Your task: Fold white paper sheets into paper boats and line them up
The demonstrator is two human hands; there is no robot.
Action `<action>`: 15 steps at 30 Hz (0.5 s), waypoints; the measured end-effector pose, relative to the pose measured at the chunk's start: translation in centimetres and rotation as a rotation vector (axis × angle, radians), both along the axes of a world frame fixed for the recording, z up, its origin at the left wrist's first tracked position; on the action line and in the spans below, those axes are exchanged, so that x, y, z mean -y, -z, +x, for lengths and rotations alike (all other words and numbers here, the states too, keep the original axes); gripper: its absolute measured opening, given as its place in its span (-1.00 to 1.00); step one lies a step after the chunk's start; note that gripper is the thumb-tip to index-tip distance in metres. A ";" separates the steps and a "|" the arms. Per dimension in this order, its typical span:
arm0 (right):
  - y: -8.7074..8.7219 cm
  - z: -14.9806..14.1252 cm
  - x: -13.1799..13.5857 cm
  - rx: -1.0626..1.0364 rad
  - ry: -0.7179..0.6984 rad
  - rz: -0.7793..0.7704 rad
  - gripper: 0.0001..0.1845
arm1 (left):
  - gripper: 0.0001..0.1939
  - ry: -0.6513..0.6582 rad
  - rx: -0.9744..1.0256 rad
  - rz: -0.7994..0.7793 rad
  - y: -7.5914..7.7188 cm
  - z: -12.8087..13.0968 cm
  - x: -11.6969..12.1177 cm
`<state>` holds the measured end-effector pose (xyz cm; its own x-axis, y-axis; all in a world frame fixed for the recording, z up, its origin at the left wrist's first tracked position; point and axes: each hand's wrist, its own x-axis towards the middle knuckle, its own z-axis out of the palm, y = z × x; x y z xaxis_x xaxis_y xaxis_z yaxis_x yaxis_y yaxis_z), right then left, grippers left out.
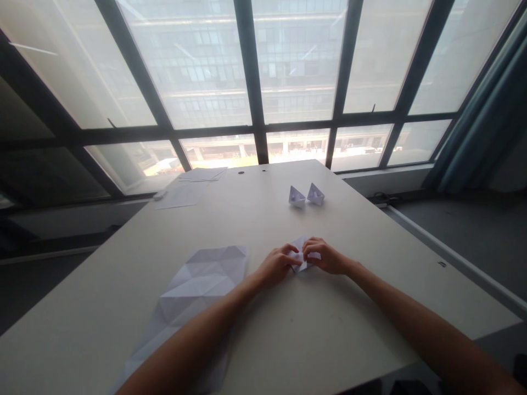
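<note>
A small folded piece of white paper point(303, 267) lies on the white table, between both hands. My left hand point(276, 264) grips its left side, fingers bent over the paper. From the other side my right hand point(325, 255) pinches the paper near its middle, fingertips pressed close together. The hands cover much of the folds. Beyond them stand two finished-looking folded paper boats point(297, 196), side by side. Under and beside my left forearm spreads a large creased sheet of paper point(201, 280).
Flat paper sheets point(181, 195) lie at the table's far left. The white table point(362, 323) reaches toward large windows point(296, 66). A blue curtain point(477, 109) hangs at the right. A white pipe or rail point(444, 252) runs along the floor by the table's right side.
</note>
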<state>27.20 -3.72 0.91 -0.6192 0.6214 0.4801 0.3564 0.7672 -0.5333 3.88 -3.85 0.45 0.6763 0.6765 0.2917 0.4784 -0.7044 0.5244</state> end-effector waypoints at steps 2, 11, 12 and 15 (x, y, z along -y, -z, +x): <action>-0.1 0.1 0.0 -0.006 -0.013 -0.005 -0.90 | -0.51 0.041 -0.058 0.021 -0.5 -0.1 0.1; 0.0 0.0 0.2 -0.003 0.022 -0.030 -0.89 | -0.35 0.159 -0.242 0.090 -1.8 -0.6 -0.1; 0.0 0.0 0.2 -0.004 0.022 -0.033 -0.89 | -0.34 0.163 -0.266 0.099 -1.8 -0.7 -0.1; 0.1 0.1 0.2 -0.008 0.006 -0.042 -0.88 | -0.29 0.172 -0.325 0.130 -1.7 -0.9 0.0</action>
